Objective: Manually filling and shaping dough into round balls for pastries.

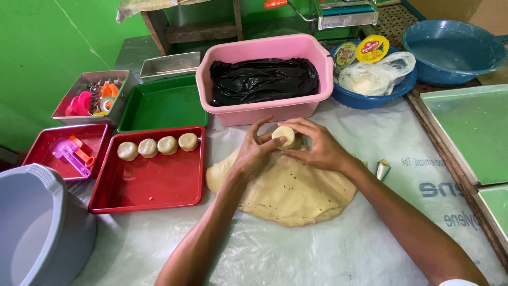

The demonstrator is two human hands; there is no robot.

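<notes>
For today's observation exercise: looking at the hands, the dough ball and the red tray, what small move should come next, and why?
Probably carry the dough ball over to the red tray and set it beside the four dough balls in a row there. The left hand and right hand both cup it above the flattened dough sheet, and it already looks round like the others.

Grey bucket [37,228] cut off at left edge; tub's [264,50] contents under black plastic [263,79]
</notes>
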